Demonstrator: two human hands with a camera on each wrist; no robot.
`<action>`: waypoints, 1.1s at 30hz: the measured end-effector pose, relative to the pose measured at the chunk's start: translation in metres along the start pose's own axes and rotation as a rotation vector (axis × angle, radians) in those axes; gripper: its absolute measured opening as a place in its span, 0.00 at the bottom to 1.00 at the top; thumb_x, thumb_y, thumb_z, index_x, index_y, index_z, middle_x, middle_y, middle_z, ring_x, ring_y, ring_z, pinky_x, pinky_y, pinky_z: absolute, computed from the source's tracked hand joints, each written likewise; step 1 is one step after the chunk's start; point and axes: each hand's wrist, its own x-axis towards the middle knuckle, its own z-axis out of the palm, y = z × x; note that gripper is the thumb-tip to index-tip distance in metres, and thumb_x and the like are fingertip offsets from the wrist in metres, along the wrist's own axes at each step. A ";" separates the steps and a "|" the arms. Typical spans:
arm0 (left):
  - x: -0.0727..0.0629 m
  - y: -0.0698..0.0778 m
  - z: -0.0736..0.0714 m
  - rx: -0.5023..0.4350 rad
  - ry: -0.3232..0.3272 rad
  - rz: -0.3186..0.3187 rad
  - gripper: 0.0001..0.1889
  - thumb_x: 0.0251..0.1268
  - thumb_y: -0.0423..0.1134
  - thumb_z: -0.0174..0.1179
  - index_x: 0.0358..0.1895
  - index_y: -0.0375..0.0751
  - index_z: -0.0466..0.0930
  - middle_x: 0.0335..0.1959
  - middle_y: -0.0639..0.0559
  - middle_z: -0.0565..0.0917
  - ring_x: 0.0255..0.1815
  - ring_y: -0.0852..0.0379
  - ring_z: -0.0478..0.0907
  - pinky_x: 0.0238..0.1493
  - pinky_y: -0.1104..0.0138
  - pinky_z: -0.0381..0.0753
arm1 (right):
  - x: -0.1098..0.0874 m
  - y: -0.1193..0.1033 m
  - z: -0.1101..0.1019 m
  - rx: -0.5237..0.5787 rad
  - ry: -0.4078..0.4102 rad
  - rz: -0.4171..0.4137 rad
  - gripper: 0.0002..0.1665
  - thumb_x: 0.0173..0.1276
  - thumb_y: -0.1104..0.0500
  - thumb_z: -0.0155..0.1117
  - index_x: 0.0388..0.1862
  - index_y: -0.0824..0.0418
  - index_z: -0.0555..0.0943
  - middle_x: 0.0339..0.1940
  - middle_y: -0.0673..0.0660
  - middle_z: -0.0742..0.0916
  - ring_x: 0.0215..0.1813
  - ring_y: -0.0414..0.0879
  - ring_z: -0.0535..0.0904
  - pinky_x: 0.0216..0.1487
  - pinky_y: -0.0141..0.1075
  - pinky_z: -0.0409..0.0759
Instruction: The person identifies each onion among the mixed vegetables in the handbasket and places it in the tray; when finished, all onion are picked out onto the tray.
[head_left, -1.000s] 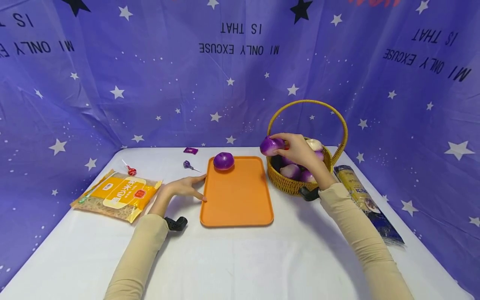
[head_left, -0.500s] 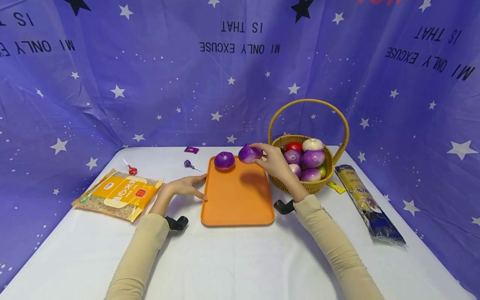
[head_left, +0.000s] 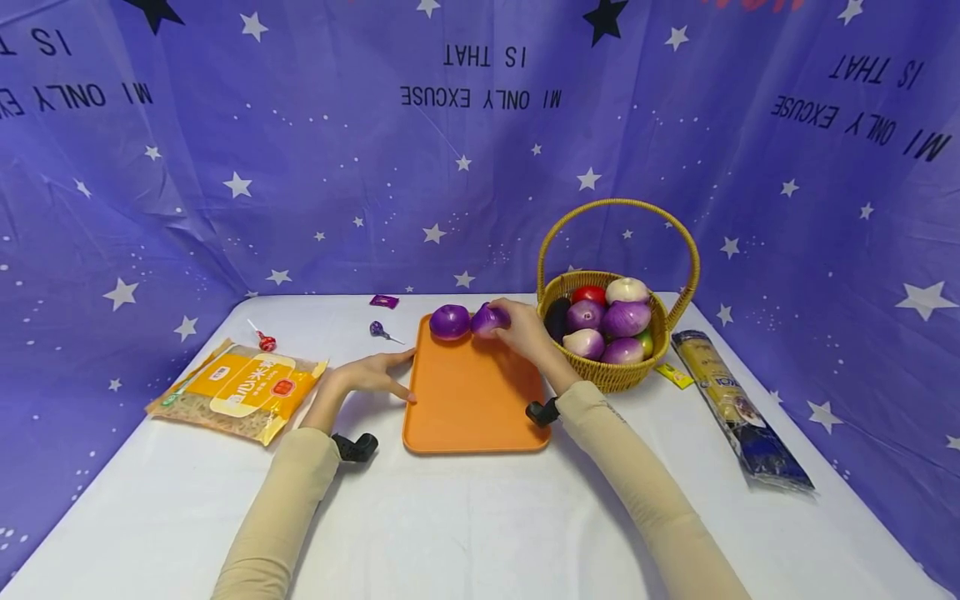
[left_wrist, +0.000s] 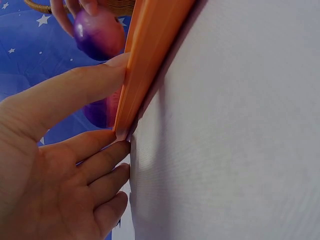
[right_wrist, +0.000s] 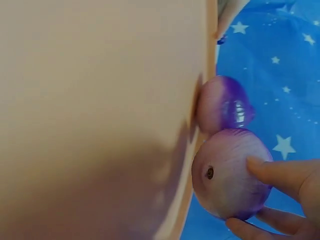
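Observation:
My right hand grips a purple onion between thumb and fingers, low over the far right part of the orange tray. Right beside it, on the tray's far left part, sits another purple onion; the two overlap in the right wrist view. The held onion shows its pale root end there. My left hand rests at the tray's left edge with fingers spread. In the left wrist view, its thumb lies against the tray rim, the other fingers fairly straight alongside.
Right of the tray stands a wicker basket with a tall handle, holding several onions, a red vegetable and a dark one. A noodle packet and yellow wrapper lie farther right. Leftward are a food bag, two lollipops and a purple wrapper.
My right hand has carried the onion left from the basket and lowered it to the tray beside the other onion. The left hand has stayed at the tray's edge.

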 end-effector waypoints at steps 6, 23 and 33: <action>0.000 0.000 0.000 0.002 0.003 -0.007 0.54 0.50 0.54 0.72 0.77 0.42 0.50 0.75 0.38 0.55 0.75 0.37 0.48 0.72 0.43 0.46 | 0.006 0.008 0.010 -0.008 -0.026 0.053 0.25 0.56 0.69 0.69 0.55 0.63 0.80 0.52 0.61 0.85 0.57 0.56 0.79 0.64 0.44 0.72; 0.000 0.001 -0.001 0.014 0.001 -0.007 0.53 0.51 0.53 0.71 0.77 0.42 0.50 0.75 0.38 0.55 0.75 0.37 0.49 0.72 0.42 0.47 | 0.006 0.007 0.018 -0.051 -0.007 0.138 0.22 0.63 0.64 0.65 0.58 0.60 0.77 0.52 0.63 0.85 0.53 0.58 0.81 0.58 0.47 0.76; 0.000 0.001 -0.001 0.015 0.001 0.005 0.53 0.51 0.53 0.71 0.76 0.40 0.49 0.75 0.37 0.55 0.74 0.35 0.49 0.72 0.42 0.46 | 0.005 0.006 0.020 -0.109 -0.024 0.112 0.35 0.60 0.66 0.70 0.67 0.64 0.71 0.61 0.64 0.79 0.59 0.59 0.77 0.63 0.47 0.73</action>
